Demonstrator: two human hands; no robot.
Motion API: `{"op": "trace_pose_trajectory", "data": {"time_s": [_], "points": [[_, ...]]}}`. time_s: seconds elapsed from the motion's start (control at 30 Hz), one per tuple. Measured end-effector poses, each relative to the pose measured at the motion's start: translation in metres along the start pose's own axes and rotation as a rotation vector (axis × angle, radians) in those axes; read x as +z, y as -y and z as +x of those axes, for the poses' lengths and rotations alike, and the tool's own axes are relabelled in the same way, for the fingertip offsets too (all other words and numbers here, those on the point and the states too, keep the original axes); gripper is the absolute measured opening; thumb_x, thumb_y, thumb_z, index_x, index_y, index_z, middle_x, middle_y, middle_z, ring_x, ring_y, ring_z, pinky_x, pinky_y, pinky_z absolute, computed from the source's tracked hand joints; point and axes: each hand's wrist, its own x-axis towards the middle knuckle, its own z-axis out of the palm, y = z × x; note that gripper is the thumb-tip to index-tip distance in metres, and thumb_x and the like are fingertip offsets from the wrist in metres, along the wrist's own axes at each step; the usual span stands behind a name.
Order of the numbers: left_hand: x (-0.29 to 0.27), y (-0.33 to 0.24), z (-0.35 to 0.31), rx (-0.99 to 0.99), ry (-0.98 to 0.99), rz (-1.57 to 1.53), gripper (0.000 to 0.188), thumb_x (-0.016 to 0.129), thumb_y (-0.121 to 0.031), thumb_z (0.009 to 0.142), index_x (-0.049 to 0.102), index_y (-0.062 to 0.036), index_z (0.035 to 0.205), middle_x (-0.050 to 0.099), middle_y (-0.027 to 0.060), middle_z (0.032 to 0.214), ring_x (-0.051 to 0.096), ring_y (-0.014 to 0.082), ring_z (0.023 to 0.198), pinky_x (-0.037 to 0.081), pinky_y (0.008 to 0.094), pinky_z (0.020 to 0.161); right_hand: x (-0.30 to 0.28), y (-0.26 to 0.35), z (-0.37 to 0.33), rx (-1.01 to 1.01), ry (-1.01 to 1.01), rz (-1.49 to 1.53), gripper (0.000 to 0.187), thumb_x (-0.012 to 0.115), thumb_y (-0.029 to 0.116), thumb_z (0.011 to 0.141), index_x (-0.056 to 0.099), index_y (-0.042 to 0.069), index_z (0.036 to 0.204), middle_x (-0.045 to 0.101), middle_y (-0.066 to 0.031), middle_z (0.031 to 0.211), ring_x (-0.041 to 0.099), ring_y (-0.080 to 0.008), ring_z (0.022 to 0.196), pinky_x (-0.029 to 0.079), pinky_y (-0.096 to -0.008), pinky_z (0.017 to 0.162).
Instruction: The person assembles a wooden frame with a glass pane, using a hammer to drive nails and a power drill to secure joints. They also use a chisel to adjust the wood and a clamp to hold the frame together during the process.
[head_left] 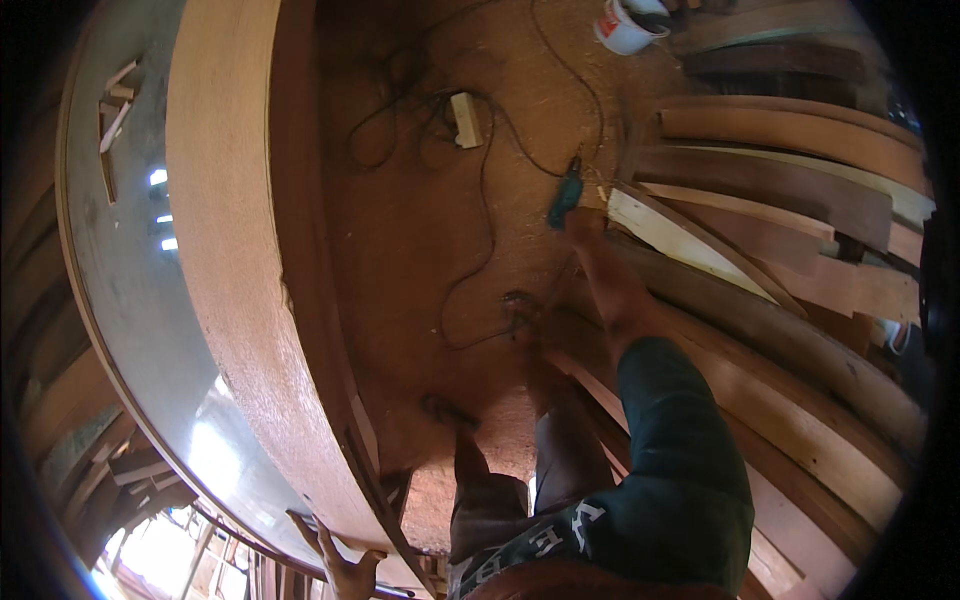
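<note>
My right hand (583, 222) reaches down toward the floor with its fingers closed around a teal corded power tool (566, 197). A slim dark tip points away from me at the tool's far end; its exact kind is hard to make out. At the lower left, my left hand (345, 570) spreads its fingers and thumb across the near end of a long, wide wooden board (225, 190). That board stretches away from me on top of a grey, shiny surface (150, 290).
Dark cords (490, 200) loop over the brown floor (400, 240) around a pale block (466, 121). Stacked planks (770, 350) fill the right side. A white bucket (628, 30) stands at the far right. Wood offcuts (115, 125) lie on the grey surface. My feet are below me.
</note>
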Motion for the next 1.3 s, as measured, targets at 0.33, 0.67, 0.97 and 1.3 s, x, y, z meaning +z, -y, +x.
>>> {"op": "trace_pose_trajectory", "data": {"time_s": [0.33,0.67,0.97,1.3], "points": [[-0.031,-0.048,-0.006,-0.020,-0.053,-0.097,0.112,0.099,-0.031,0.059,0.045,-0.0137,0.156,0.000,0.0321,0.169,0.006,0.0562,0.154,0.027,0.0602,0.122,-0.003,0.048,-0.174,-0.141,0.031,0.461,0.054,0.066,0.016,0.089,0.059,0.003,0.141,0.052,-0.0235,0.150,0.053,-0.0398,0.136,0.047,-0.0430,0.109],[-0.043,-0.043,-0.022,0.064,-0.123,-0.084,0.107,0.094,-0.037,0.069,0.037,-0.0338,0.160,0.000,0.0342,0.167,0.005,0.0688,0.147,0.025,0.0762,0.114,-0.242,0.060,-0.415,-0.236,-0.985,1.007,0.054,0.070,0.022,0.092,0.055,-0.001,0.139,0.059,-0.0244,0.136,0.056,-0.0393,0.128,0.043,-0.0449,0.111],[-0.040,-0.035,-0.021,0.071,-0.080,-0.088,0.108,0.092,-0.044,0.070,0.034,-0.0376,0.161,-0.001,0.0323,0.168,0.002,0.0678,0.148,0.024,0.0749,0.116,-0.515,0.216,-0.420,-0.471,-1.098,0.485,0.094,0.070,0.057,0.089,0.029,0.013,0.161,0.030,-0.0246,0.164,0.028,-0.0466,0.150,0.026,-0.0606,0.121],[-0.031,-0.007,-0.042,-0.094,-0.301,-0.344,0.085,0.081,-0.030,0.084,0.039,-0.0272,0.159,0.022,0.0208,0.167,0.016,0.0488,0.155,0.024,0.0696,0.119,-0.560,0.349,-0.366,-0.586,-1.244,0.073,0.051,0.054,0.041,0.102,0.050,0.024,0.150,0.050,-0.0058,0.152,0.046,-0.0347,0.141,0.040,-0.0653,0.108]]}}
